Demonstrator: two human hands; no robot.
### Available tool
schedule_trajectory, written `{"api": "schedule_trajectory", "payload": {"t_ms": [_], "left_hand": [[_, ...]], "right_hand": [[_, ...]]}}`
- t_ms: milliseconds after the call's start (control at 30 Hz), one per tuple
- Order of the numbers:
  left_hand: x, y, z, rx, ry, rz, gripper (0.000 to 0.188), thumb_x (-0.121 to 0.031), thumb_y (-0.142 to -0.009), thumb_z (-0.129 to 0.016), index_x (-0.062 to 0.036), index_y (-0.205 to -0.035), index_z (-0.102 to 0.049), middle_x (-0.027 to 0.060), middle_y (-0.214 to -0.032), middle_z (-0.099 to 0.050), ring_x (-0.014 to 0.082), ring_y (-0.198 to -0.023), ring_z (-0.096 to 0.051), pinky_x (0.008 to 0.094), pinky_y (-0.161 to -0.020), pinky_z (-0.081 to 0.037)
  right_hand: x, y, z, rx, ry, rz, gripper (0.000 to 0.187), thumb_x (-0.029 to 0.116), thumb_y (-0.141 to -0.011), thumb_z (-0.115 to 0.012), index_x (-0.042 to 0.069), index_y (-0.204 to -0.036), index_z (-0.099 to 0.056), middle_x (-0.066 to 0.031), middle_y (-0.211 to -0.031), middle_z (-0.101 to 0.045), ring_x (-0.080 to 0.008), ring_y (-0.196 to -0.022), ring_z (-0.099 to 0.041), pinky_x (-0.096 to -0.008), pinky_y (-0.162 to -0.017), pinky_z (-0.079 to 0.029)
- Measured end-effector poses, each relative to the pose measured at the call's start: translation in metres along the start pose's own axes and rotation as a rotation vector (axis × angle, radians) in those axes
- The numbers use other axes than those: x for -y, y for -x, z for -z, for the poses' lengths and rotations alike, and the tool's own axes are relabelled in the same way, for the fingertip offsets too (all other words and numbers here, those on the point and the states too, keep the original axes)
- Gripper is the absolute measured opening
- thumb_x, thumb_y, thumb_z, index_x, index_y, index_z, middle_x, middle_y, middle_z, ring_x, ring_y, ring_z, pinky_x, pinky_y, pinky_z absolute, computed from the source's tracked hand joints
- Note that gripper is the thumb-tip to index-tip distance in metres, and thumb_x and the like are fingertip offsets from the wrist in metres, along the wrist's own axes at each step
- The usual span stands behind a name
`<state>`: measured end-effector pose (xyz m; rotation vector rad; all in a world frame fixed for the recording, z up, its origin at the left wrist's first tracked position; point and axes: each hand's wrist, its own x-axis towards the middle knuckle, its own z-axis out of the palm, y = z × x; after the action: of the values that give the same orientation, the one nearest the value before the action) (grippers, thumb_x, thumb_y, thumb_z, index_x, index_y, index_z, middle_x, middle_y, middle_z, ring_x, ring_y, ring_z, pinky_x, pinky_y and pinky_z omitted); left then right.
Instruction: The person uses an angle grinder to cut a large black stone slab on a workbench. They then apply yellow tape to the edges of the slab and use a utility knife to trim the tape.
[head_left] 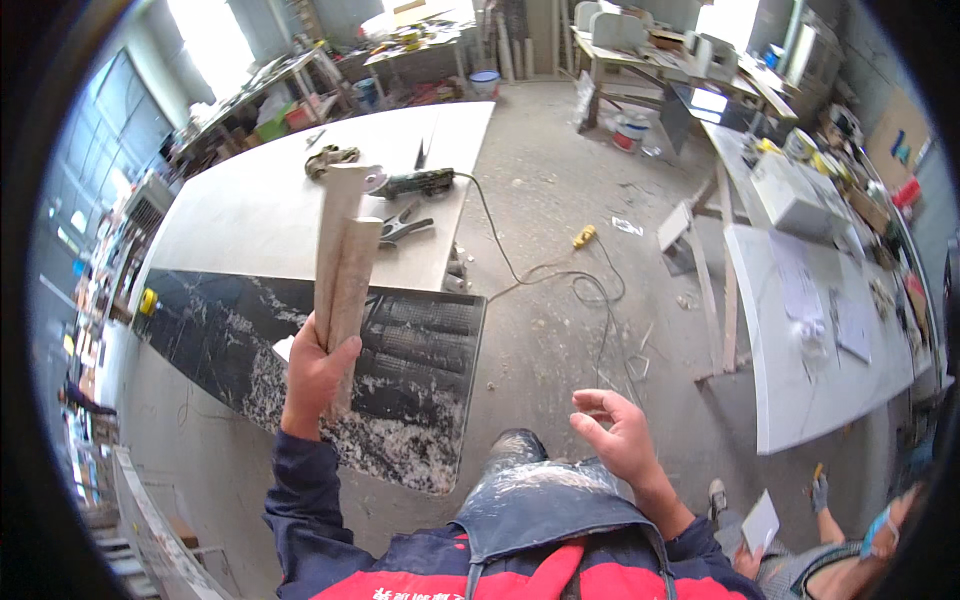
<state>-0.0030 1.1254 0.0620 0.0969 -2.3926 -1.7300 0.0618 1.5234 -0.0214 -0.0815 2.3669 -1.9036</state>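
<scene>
My left hand [318, 372] is wrapped round a long beige-brown piece with a curved, trough-like shape [345, 265], held roughly upright. Its lower end is over a dark slab [420, 345] smeared with white dust. My right hand [622, 438] hovers in front of my dusty apron [565, 510], thumb and fingers apart and curled, with nothing in it. Beyond the held piece, an angle grinder [418, 183] lies on a large white slab [240, 205]. A black spring clamp [405, 228] lies beside the grinder.
The grinder's cord [495, 235] trails across the dusty floor to a yellow connector [584, 236]. At the right stands a white-topped table [800, 390] with papers. Another person [830, 560] at the lower right holds a white plate-like piece [761, 522]. A bucket [630, 132] stands farther back.
</scene>
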Motion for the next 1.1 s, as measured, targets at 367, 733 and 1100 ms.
{"api": "schedule_trajectory", "payload": {"t_ms": [367,733,1100], "left_hand": [[0.121,-0.284,0.080,-0.215,-0.617,0.130,0.039,-0.021,-0.078,-0.069,0.0056,-0.106,-0.064,0.0177,-0.085,-0.069,0.0278,-0.078,-0.067,0.0391,-0.074,-0.052],[0.306,-0.518,0.103,-0.120,-0.615,0.336,0.041,-0.015,-0.076,-0.067,0.0010,-0.114,-0.067,0.0245,-0.096,-0.071,0.0358,-0.092,-0.069,0.0415,-0.085,-0.052],[0.330,-0.554,0.084,-0.129,-0.917,0.377,0.047,-0.026,-0.072,-0.069,-0.0044,-0.113,-0.071,0.0261,-0.104,-0.065,0.0432,-0.104,-0.060,0.0487,-0.094,-0.049]], "right_hand": [[-0.060,-0.203,0.059,0.153,0.132,-0.237,0.033,0.011,-0.089,-0.073,-0.002,-0.118,-0.068,-0.0100,-0.109,-0.073,-0.0173,-0.101,-0.069,-0.0313,-0.088,-0.055],[-0.033,-0.483,0.043,0.273,0.246,-0.357,0.037,0.017,-0.088,-0.075,-0.002,-0.118,-0.068,-0.0119,-0.107,-0.074,-0.0191,-0.097,-0.071,-0.0319,-0.085,-0.056],[0.001,-0.661,-0.085,0.762,0.535,0.104,0.047,0.023,-0.086,-0.076,0.000,-0.125,-0.063,-0.0191,-0.118,-0.067,-0.0330,-0.108,-0.066,-0.0398,-0.094,-0.054]]}}
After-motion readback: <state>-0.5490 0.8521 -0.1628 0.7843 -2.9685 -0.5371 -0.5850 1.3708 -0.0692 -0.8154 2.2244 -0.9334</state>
